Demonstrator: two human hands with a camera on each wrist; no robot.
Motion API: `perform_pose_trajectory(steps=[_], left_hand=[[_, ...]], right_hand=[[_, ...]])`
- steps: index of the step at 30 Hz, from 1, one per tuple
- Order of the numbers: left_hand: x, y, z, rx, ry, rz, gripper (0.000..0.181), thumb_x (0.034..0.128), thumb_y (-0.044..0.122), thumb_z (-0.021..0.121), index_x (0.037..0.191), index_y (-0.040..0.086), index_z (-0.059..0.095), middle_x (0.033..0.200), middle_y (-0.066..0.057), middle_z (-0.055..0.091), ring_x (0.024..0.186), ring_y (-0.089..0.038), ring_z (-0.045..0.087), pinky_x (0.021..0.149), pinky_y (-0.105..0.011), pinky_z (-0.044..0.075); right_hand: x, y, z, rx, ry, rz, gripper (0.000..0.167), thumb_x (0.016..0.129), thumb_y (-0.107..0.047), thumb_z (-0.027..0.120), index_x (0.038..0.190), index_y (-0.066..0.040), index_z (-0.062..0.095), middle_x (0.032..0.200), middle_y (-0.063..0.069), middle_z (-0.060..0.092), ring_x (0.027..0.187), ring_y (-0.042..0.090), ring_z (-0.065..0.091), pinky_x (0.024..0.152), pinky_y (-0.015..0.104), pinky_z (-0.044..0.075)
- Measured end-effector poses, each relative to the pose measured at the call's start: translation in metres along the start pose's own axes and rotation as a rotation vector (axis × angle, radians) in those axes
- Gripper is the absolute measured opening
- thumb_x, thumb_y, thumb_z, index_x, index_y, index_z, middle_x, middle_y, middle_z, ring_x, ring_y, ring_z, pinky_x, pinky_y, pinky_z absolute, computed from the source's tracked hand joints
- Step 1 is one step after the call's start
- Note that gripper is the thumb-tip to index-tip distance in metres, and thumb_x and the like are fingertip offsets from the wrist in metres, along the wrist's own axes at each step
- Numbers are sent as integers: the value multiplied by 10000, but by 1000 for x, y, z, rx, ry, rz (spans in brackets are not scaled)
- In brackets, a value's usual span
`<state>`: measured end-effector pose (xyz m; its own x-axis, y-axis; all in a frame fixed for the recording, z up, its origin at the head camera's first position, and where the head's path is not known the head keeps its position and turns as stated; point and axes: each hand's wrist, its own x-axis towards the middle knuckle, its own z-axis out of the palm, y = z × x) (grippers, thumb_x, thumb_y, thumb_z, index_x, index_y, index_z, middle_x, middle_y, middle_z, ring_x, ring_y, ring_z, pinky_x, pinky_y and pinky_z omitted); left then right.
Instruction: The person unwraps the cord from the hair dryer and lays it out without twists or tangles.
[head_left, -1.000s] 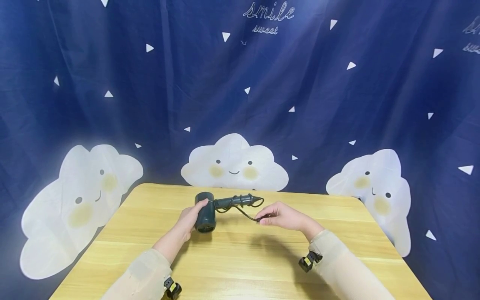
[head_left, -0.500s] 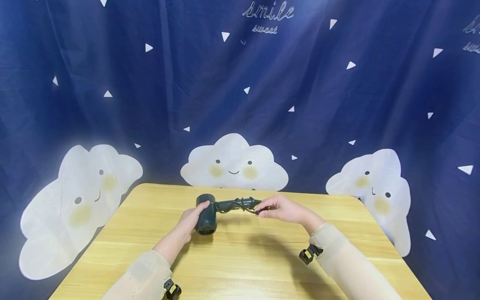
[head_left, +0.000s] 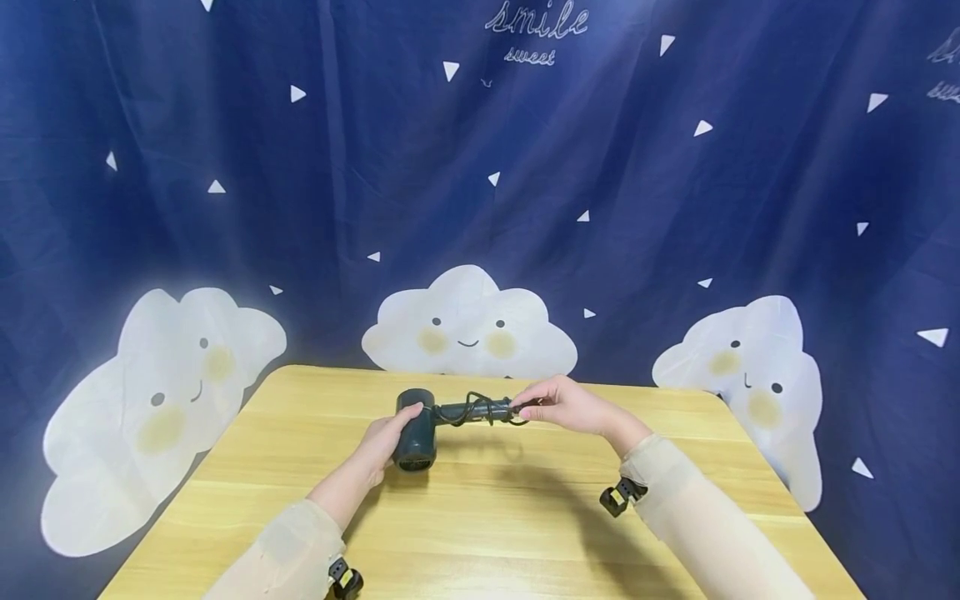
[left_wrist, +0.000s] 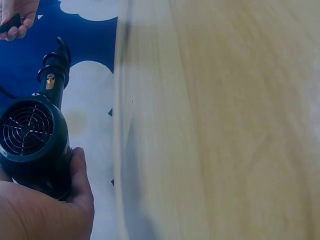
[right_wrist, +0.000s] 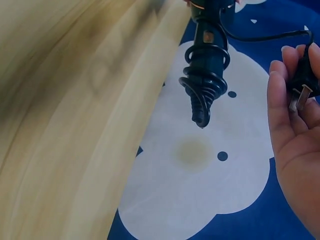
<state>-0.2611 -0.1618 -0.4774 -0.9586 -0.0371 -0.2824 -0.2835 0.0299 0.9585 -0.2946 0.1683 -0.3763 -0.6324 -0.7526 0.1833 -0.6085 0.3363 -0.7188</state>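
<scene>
My left hand (head_left: 381,443) grips the barrel of a dark hair dryer (head_left: 415,446), thumb over its top side. The dryer is held above the table with its handle (right_wrist: 205,65) pointing right. In the left wrist view the round grille (left_wrist: 27,127) at one end of the barrel shows. Several turns of black cord (right_wrist: 206,52) wrap the handle. Near the handle's end, my right hand (head_left: 567,407) pinches the two-pronged plug (right_wrist: 304,80) between thumb and fingers. A loose length of cord runs from the dryer to that plug.
A light wooden table (head_left: 480,525) lies beneath both hands, with their shadows on it. Behind its far edge hangs a dark blue curtain (head_left: 420,167) with white clouds and triangles. Each wrist wears a small black camera (head_left: 622,497).
My right hand has moved away from me and up beside the handle's end, bringing the plug along. The dryer has shifted slightly right, still in my left hand.
</scene>
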Motion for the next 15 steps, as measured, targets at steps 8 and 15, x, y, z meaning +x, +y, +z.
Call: perform_pose_trajectory(steps=[8,15], left_hand=[[2,-1,0,-7,-5,0,886,846,669,651,1364,-39,526,1075,-109,725,908,-226,720,914,-368,517],[0,-1,2,-4,-29,-5,854,839,672,653,1316,-31,562,1030,-94,735,897,-227,721,880,-347,531]], right_hand=[[6,-7,-6,-7,45,3,210,970,-84,654,1145,8,725,1106,136,724,985,174,666,872,294,535],[8,-6,-6,2,110,34,222,963,-119,676,1157,-28,735,1147,109,719,1042,212,672,883,301,541]])
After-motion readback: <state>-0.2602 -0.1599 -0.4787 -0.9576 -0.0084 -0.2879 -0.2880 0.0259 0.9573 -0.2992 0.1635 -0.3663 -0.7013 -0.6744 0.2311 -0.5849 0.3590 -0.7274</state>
